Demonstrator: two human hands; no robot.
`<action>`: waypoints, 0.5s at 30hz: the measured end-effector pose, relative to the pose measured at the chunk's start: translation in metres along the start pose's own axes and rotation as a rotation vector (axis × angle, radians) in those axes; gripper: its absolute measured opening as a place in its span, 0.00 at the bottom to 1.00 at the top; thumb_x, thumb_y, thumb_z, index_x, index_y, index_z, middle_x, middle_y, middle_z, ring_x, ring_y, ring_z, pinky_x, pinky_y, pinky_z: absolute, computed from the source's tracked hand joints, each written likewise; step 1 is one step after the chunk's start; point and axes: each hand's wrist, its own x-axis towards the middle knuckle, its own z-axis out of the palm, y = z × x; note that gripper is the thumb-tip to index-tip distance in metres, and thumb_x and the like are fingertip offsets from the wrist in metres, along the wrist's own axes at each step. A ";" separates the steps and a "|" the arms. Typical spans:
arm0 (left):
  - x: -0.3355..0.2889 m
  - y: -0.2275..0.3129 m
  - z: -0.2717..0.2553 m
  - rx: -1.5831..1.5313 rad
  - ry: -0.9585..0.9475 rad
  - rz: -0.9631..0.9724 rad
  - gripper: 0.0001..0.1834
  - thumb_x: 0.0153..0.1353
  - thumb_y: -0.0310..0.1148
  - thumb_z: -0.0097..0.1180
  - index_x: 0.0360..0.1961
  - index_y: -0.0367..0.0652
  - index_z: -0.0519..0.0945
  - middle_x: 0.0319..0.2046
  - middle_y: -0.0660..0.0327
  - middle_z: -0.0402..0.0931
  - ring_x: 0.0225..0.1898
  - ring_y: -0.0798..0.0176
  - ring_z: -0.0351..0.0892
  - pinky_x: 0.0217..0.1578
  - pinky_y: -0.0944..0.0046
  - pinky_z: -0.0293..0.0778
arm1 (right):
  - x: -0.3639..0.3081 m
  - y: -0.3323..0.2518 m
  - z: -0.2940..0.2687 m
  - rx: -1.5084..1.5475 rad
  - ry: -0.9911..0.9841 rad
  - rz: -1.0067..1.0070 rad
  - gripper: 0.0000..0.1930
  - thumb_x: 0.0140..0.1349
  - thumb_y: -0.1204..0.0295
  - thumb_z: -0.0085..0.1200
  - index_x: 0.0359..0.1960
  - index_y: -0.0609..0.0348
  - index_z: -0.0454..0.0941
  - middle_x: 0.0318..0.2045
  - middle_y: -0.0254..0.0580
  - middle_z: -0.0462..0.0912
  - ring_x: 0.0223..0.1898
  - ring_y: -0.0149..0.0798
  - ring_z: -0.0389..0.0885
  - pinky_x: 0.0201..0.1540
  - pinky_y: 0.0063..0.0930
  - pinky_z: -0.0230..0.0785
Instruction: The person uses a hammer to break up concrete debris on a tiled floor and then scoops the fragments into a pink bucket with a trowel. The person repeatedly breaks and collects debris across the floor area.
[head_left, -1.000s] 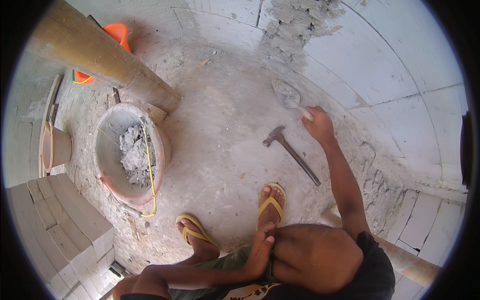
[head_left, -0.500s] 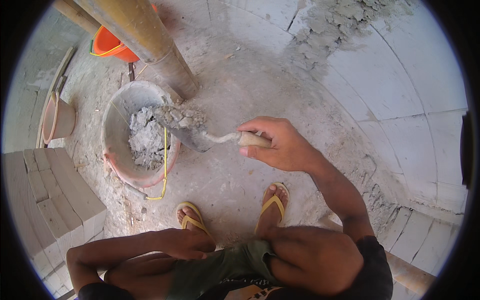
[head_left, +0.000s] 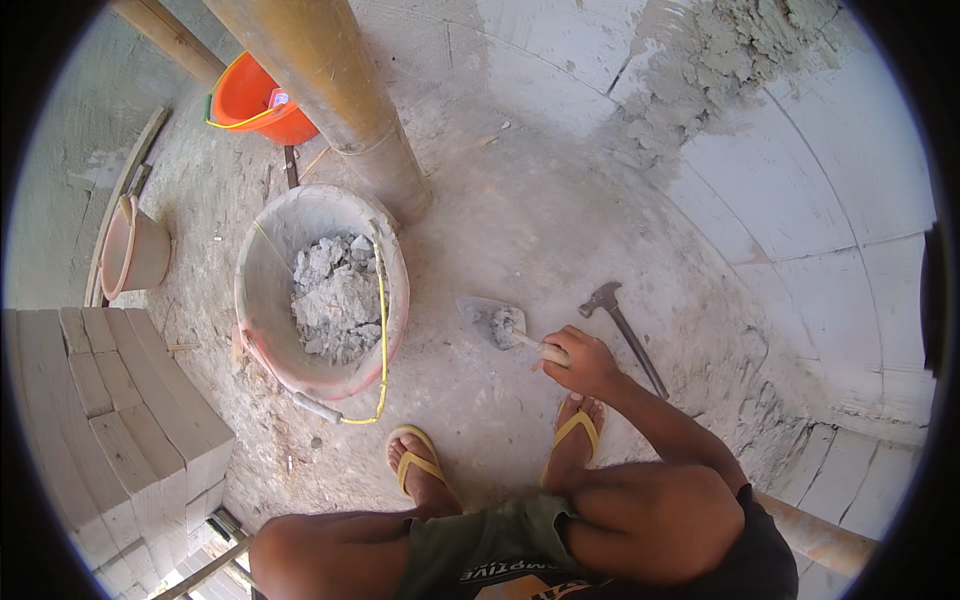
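My right hand (head_left: 584,361) is closed around the handle of a trowel (head_left: 480,321). The blade points left, low by the floor, with a small smear of grey mortar on it. Whether it touches the floor, I cannot tell. Left of the trowel stands a wide pale bucket (head_left: 262,315) holding lumpy grey mortar (head_left: 342,300); its yellow wire handle hangs down over the near right rim. A claw hammer (head_left: 630,335) lies on the floor just beyond my right wrist. My left hand is out of view.
A bamboo post (head_left: 368,130) rises behind the bucket, with an orange bucket (head_left: 235,95) to its left. A smaller pale bucket (head_left: 150,258) stands far left, above stacked light blocks (head_left: 130,400). A block wall (head_left: 780,190) smeared with mortar curves along the right.
The trowel has come away from the bucket, rightward and down, and its heap of mortar is gone. The hammer now shows. My left hand has left the view, which has shifted slightly.
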 end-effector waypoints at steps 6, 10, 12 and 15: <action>-0.025 -0.018 0.019 -0.912 0.111 0.207 0.36 0.71 0.61 0.35 0.71 0.50 0.57 0.70 0.57 0.56 0.70 0.55 0.60 0.63 0.37 0.60 | -0.025 0.043 -0.014 -0.228 0.447 0.011 0.18 0.56 0.66 0.63 0.47 0.59 0.78 0.45 0.46 0.79 0.48 0.52 0.79 0.51 0.44 0.71; -0.092 0.055 0.019 -0.839 0.431 0.924 0.35 0.72 0.60 0.35 0.70 0.48 0.59 0.69 0.57 0.58 0.69 0.54 0.60 0.63 0.41 0.60 | -0.061 0.108 -0.016 -0.392 0.403 0.279 0.20 0.56 0.65 0.62 0.48 0.61 0.77 0.44 0.49 0.78 0.49 0.54 0.77 0.51 0.47 0.68; -0.125 0.112 0.012 -0.588 0.597 1.307 0.35 0.71 0.59 0.37 0.69 0.45 0.61 0.68 0.56 0.60 0.68 0.54 0.61 0.64 0.46 0.59 | -0.076 0.121 -0.011 -0.422 0.369 0.332 0.20 0.55 0.63 0.63 0.46 0.61 0.77 0.43 0.49 0.78 0.46 0.54 0.77 0.49 0.47 0.69; -0.154 0.189 0.005 -0.153 0.720 1.579 0.34 0.71 0.58 0.39 0.67 0.44 0.64 0.65 0.54 0.64 0.67 0.53 0.63 0.64 0.48 0.59 | -0.081 0.127 -0.007 -0.410 0.282 0.475 0.18 0.56 0.64 0.62 0.44 0.61 0.76 0.42 0.50 0.78 0.46 0.55 0.78 0.48 0.48 0.70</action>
